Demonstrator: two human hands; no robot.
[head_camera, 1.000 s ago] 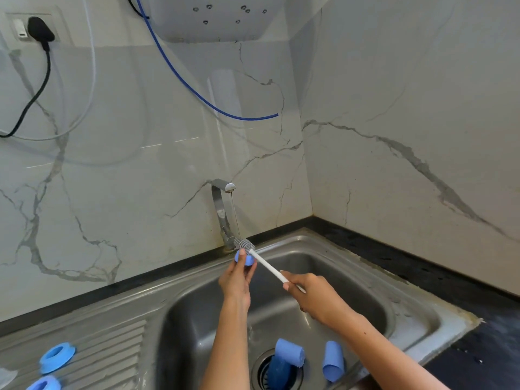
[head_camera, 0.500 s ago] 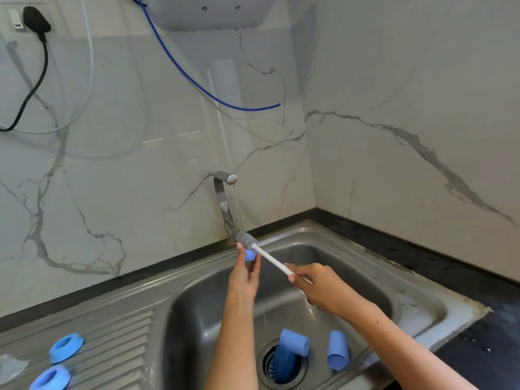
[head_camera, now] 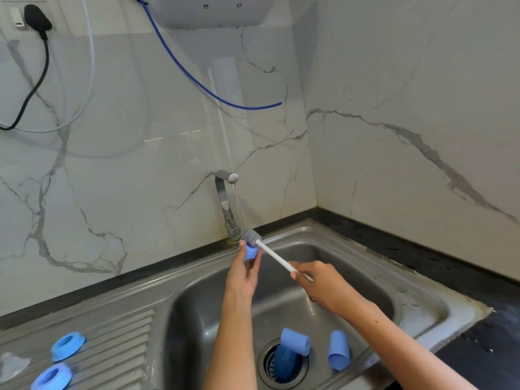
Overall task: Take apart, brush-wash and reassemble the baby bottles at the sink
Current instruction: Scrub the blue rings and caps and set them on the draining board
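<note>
Over sink point(head_camera: 309, 237), cap point(head_camera: 250, 252) between hands.

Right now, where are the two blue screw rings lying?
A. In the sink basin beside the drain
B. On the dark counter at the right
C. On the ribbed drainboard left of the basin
C: both blue screw rings lie on the ribbed drainboard, left of the basin.

Small blue part point(head_camera: 250, 252) mostly hidden by left hand point(head_camera: 244, 273); type unclear. Brush handle point(head_camera: 277, 257) end lost inside right hand point(head_camera: 323, 288). Lower blue ring point(head_camera: 52, 377) and clear item point(head_camera: 11, 365) cut off by frame edges.
</note>
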